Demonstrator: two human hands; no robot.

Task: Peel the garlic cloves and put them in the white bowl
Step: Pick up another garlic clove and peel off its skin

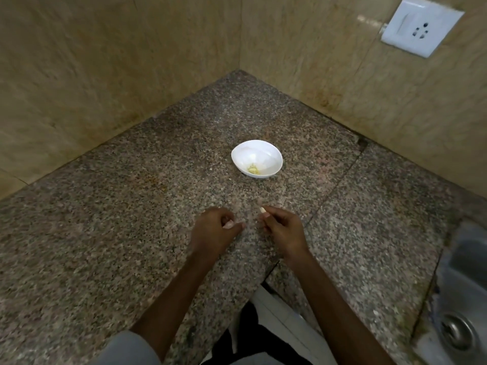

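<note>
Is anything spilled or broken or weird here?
Nothing spilled or broken. The white bowl sits upright on the granite counter, garlic pieces inside. Only brownish stains mark the wall tiles near the corner.

Dim, warm, even indoor light. Only soft, faint shadows: under the white bowl (257,158) and beneath the left hand (214,229) and right hand (283,227). Pale sheen on the desk (118,246) toward the far corner. Small bright highlights inside the bowl. Glare streak on the wall (342,61) beside the socket (421,26), the brightest patch in view. Dull grey reflections in the sink (466,272). Smeared by motion blur throughout, worst at upper left. Bent and stretched at the borders by the wide lens.
</note>
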